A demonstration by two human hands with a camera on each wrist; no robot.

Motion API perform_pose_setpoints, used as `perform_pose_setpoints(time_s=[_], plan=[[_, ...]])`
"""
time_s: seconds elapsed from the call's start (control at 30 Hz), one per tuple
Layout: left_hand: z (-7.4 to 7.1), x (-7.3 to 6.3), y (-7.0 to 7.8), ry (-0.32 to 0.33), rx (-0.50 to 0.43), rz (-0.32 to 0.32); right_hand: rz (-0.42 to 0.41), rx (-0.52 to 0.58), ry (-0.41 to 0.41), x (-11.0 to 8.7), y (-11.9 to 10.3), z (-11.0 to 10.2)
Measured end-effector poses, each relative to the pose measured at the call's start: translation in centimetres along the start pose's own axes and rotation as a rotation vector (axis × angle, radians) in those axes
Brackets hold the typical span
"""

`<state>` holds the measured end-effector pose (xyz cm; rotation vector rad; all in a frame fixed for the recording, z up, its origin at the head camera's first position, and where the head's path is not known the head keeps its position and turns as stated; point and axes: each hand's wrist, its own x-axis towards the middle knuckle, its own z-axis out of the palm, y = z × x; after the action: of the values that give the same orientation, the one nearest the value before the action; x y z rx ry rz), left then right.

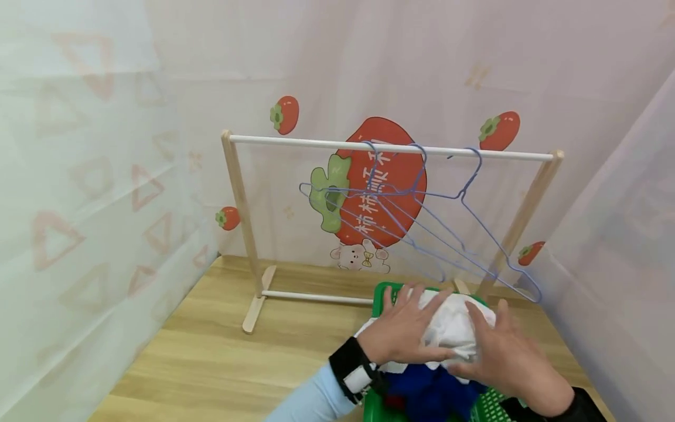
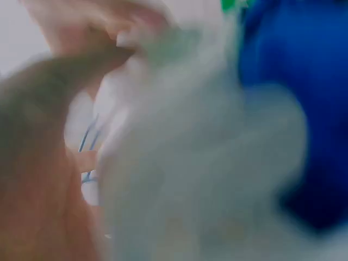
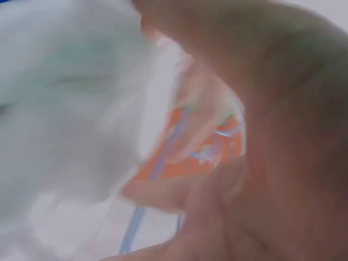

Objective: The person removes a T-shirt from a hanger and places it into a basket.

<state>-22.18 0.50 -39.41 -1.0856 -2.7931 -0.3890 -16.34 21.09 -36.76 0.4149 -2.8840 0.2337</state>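
A bunched white garment point(image 1: 454, 323) lies on top of a green basket point(image 1: 381, 299) at the lower right of the head view. My left hand point(image 1: 403, 328) is over its left side, fingers spread and thumb pointing right. Opposite it, my right hand point(image 1: 508, 357) is at the garment's right side with thumb and fingers apart. Both wrist views are blurred; white cloth point(image 2: 190, 147) fills much of the left one, and I cannot tell how firmly either hand touches it. Dark blue cloth point(image 1: 432, 392) is heaped nearer me in the basket, beside a bit of dark red.
Behind the basket stands a rack with wooden posts point(image 1: 244, 217) and a white top rail point(image 1: 300, 142). Several blue wire hangers point(image 1: 464, 196) hang from the rail's right half, reaching low near the basket. The wooden tabletop point(image 1: 221, 346) is bounded by printed curtains point(image 1: 105, 234).
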Motion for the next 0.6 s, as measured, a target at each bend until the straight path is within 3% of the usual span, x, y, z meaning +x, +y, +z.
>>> perform_pose_setpoints(time_s=[0.07,0.1,0.27,0.43,0.6], plan=[[-0.3,-0.5,-1.2,-0.052,-0.059,-0.059,0.045,0.028,-0.146,0.2,-0.7,-0.3],[-0.6,-0.7,-1.9,-0.069,-0.094,-0.082,0.040,0.034,-0.166,0.6,-1.2,-0.4],[-2.2,-0.9,-5.3,-0.127,-0.189,-0.117,-0.029,0.015,-0.138,2.8,-4.3,-0.3],[-2.4,-0.6,-8.3,-0.157,-0.207,-0.111,0.027,-0.045,-0.188,5.2,-6.6,0.0],[-1.8,0.2,-10.9,-0.151,-0.166,-0.200,0.050,-0.100,-0.217,7.6,-7.9,-0.3]])
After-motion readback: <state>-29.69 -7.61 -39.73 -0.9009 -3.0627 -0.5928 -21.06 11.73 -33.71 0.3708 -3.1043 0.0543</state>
